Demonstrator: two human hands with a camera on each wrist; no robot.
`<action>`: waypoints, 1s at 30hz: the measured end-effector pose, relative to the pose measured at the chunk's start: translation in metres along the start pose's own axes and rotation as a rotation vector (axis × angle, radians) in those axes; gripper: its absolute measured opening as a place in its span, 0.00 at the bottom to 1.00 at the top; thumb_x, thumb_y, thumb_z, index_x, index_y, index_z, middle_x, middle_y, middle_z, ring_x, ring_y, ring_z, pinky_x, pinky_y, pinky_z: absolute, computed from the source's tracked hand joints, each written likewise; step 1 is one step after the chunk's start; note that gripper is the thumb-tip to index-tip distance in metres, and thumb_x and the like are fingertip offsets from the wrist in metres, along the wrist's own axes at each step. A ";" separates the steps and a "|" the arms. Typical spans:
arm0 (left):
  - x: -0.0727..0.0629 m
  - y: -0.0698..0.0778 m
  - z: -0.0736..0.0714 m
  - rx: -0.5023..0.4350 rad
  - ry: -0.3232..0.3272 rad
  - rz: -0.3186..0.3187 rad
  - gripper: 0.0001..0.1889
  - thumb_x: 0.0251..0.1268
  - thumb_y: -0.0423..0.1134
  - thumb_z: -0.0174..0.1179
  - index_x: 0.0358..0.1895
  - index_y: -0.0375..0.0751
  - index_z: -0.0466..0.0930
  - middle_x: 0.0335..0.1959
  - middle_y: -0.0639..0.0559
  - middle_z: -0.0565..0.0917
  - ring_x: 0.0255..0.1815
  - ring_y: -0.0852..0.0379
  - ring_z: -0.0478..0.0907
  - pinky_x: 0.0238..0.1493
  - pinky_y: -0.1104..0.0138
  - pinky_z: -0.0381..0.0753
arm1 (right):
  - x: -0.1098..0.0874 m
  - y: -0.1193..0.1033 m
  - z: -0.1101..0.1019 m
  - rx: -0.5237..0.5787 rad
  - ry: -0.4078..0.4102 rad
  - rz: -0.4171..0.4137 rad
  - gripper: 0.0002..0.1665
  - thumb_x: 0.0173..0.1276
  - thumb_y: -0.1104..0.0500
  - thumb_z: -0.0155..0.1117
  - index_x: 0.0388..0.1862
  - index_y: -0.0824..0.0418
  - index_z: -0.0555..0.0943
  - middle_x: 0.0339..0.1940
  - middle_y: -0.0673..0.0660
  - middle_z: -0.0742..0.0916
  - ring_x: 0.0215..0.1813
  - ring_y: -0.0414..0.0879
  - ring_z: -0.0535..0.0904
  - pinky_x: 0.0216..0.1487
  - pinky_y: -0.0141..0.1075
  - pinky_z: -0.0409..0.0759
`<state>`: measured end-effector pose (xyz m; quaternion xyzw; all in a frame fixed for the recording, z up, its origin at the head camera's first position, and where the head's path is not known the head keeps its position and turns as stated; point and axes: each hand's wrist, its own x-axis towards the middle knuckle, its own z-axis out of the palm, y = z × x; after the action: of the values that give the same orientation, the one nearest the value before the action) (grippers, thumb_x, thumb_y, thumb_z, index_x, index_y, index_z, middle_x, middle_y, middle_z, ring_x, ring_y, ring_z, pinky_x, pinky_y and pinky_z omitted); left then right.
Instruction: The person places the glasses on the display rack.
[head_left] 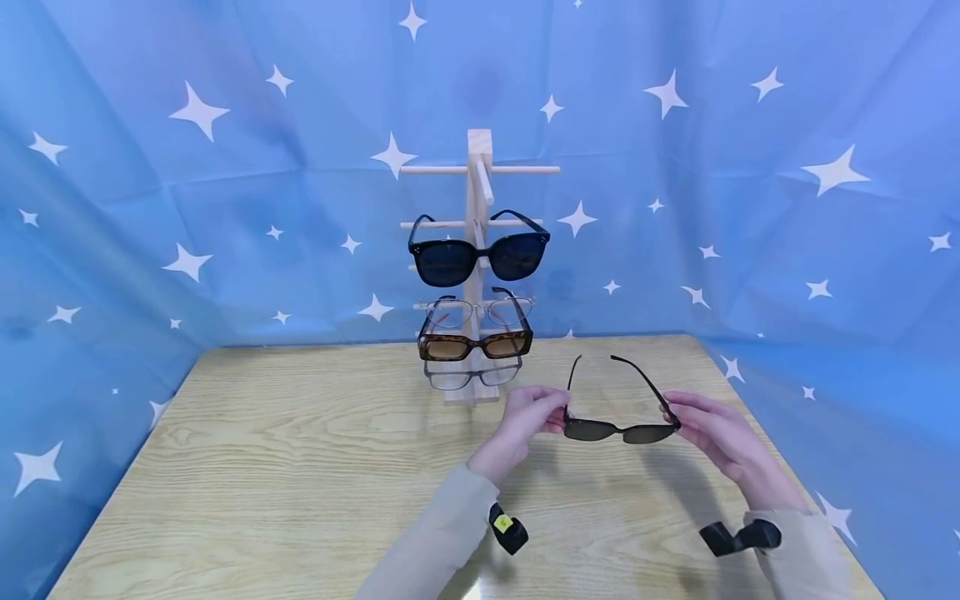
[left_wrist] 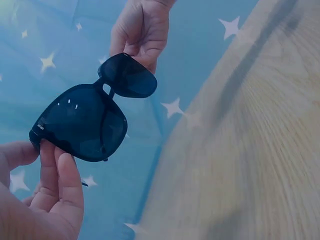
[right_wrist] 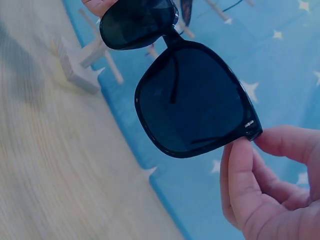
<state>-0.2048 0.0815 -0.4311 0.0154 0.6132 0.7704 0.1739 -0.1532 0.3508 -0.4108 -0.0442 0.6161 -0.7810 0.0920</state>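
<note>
Black sunglasses with dark lenses are held above the table, both temples unfolded and pointing away toward the backdrop. My left hand pinches them at the left hinge corner. At the opposite corner my right hand pinches the frame between thumb and fingers. In the left wrist view the near lens fills the middle, with the left fingers at its outer edge. The right wrist view shows the other lens and the right thumb and fingers at its hinge.
Left of the hands stands a wooden display rack with crossbars. It carries black sunglasses, thin-rimmed glasses, tortoiseshell sunglasses and clear-lens glasses. A wooden table lies beneath; a blue starred cloth hangs behind.
</note>
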 end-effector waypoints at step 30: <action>-0.082 0.107 -0.011 0.050 -0.162 0.142 0.11 0.61 0.34 0.62 0.36 0.26 0.80 0.18 0.51 0.80 0.17 0.60 0.77 0.26 0.67 0.83 | -0.020 -0.084 0.052 0.121 -0.228 -0.098 0.25 0.70 0.78 0.38 0.48 0.65 0.82 0.39 0.58 0.87 0.42 0.44 0.84 0.38 0.27 0.82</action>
<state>-0.1567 0.0274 -0.3167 0.1252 0.6135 0.7616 0.1674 -0.1314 0.3235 -0.3158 -0.1569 0.5508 -0.8101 0.1257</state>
